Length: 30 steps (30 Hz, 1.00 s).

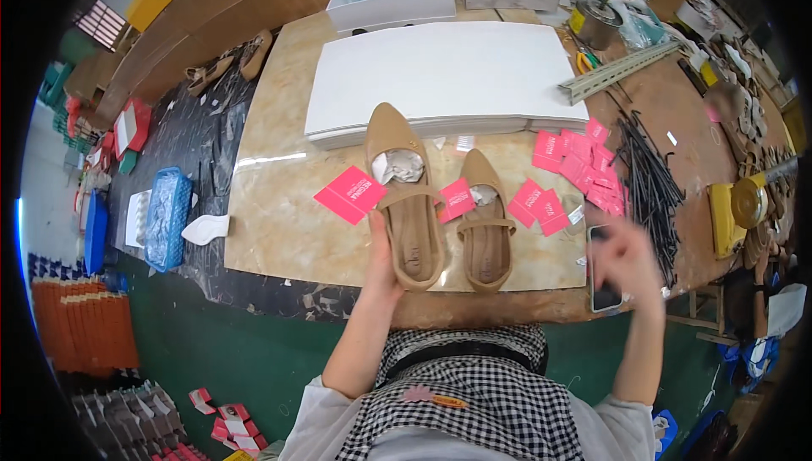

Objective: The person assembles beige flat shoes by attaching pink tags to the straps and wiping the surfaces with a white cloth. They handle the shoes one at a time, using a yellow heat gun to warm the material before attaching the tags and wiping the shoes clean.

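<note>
My left hand (384, 254) is closed around the side of a tan pointed flat shoe (414, 245), lifted a little toward me, with crumpled white paper in its toe and a strap across. A pink square tag (351, 194) hangs at its left side. Just right of it, a second tan shoe (488, 241) lies on the table, toe pointing away, with a pink tag (457, 200) beside its strap. My right hand (628, 260) is over the right of the table, above a phone (604, 279); its fingers are smeared by motion, so any small thing in them cannot be made out.
A stack of white sheets (440, 72) lies across the back of the table. Loose pink tags (584, 161) spread at the right, beside a heap of black strips (647, 190). A metal angle bar (622, 72), a can (595, 21) and a yellow tape dispenser (726, 220) lie farther right.
</note>
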Available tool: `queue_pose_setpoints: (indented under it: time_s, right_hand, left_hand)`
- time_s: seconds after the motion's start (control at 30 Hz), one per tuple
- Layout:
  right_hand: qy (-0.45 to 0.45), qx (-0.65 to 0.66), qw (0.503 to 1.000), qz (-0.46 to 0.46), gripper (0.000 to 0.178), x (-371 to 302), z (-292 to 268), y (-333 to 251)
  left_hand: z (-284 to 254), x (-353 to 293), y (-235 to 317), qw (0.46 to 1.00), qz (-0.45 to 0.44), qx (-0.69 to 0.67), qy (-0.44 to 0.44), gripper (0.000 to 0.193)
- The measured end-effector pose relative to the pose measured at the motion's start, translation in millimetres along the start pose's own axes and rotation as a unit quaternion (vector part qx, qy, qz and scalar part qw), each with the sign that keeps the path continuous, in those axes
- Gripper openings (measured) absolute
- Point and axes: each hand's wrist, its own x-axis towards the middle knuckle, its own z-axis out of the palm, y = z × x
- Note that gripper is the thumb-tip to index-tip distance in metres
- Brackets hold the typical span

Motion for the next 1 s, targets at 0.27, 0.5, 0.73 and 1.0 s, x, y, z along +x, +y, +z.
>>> queue_pose_setpoints:
  time_s: [0.27,0.5,0.73,1.0]
  right_hand:
    - [-0.131,-0.002,0.984,-0.123,0.034,-8.9,119.9,-61.1]
    - [-0.088,0.065,0.981,-0.159,0.034,8.8,146.0,-54.3]
    - [0.094,-0.070,0.939,-0.324,0.029,14.4,178.2,-71.5]
    - [0.007,-0.113,0.950,-0.290,0.031,15.6,175.1,-40.6]
  left_hand:
    - [-2.5,-8.0,-21.0,0.982,0.122,0.122,0.075,0.088]
    - [-12.9,-22.5,-15.6,0.981,0.107,0.159,-0.020,0.085]
    - [7.2,-35.0,-27.2,0.974,0.148,0.167,0.042,0.102]
    - [9.8,-22.6,-30.5,0.993,0.063,0.064,0.072,0.079]
